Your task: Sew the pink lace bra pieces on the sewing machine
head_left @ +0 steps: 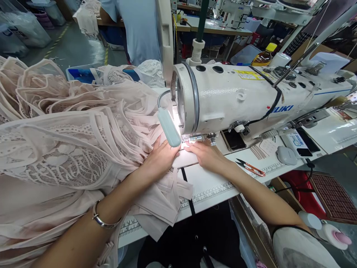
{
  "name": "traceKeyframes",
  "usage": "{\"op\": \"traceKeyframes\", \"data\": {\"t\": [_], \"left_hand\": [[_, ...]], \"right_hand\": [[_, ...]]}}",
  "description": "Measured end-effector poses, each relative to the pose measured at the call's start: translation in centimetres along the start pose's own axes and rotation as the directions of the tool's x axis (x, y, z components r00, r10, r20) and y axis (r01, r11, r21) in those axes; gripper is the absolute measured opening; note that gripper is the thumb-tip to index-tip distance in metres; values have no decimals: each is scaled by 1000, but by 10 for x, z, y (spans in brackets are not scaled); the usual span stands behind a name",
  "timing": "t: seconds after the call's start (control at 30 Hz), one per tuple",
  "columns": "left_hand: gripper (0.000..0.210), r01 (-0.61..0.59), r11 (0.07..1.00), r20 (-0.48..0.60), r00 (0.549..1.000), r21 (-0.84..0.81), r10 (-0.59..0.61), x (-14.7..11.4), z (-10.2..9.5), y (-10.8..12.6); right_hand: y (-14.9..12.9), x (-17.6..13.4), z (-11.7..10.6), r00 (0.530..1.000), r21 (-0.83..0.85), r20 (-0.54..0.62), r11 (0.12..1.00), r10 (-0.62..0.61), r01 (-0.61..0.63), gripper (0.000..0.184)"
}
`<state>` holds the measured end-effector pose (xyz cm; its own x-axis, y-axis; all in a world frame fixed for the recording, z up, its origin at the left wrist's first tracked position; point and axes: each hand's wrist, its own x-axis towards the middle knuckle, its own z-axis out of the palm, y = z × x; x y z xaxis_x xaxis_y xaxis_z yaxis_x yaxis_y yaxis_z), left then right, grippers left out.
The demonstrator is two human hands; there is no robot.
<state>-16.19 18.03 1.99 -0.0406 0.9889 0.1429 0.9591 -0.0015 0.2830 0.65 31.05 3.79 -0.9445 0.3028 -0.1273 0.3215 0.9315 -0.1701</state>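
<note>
My left hand [164, 155] rests on a pale beige garment [182, 160] beside the needle area of a white sewing machine [223, 98]. Its fingers press together on the cloth, their tips partly behind a small pale-green lamp [169, 128]. From the other side my right hand [206, 154] grips the same garment's edge, thumb and forefinger close to the presser foot. The needle itself is hard to make out in the glare. A big heap of beige lace garments [69, 160] lies left of my left hand, with straps and panels hanging over the table's front edge.
Orange-handled thread snips [251, 167] lie right of my right hand. Near them are a phone [233, 140], a white earphone case [286, 155] and a control panel [299, 142]. A ruler tape [214, 191] runs along the table's front edge. A person in blue [142, 29] stands beyond.
</note>
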Motion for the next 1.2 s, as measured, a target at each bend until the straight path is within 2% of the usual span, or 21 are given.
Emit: {"op": "traceKeyframes", "data": {"t": [0.17,0.33,0.47,0.6,0.67,0.77,0.83,0.9,0.97,1.07,1.2], "left_hand": [[24,50,998,-4,999,45,-50,1,-1,5],[27,84,994,21,996,68,-86,0,-3,8],[31,104,992,-23,994,69,-103,0,-2,8],[40,146,983,-50,989,114,-141,0,1,11],[37,150,974,-80,987,171,-138,1,3,14],[26,58,961,-58,997,271,-43,2,4,17],[36,-33,945,-26,999,324,44,3,4,19],[42,-67,933,-35,996,352,84,3,4,20],[41,-28,943,-90,994,331,62,4,5,19],[31,76,980,-146,988,184,-49,7,4,16],[27,98,995,-80,992,16,-97,9,0,12]], "right_hand": [[0,2,6,1000,-20,-23,1000,4,-4,52],[3,3,16,990,-94,-98,991,-100,91,58],[5,3,20,978,-116,-132,982,-161,146,57],[2,3,15,990,-89,-112,994,-81,71,51],[0,3,12,994,-69,-105,997,-26,19,50],[2,8,12,995,-67,-70,995,67,-72,48],[4,12,14,990,-81,-43,987,134,-137,46],[7,17,17,983,-74,-51,980,179,-182,43],[10,19,18,981,-42,-90,984,172,-176,40],[10,16,18,988,-17,-121,995,97,-100,36],[7,9,17,990,-59,-137,998,28,-36,32]]}}
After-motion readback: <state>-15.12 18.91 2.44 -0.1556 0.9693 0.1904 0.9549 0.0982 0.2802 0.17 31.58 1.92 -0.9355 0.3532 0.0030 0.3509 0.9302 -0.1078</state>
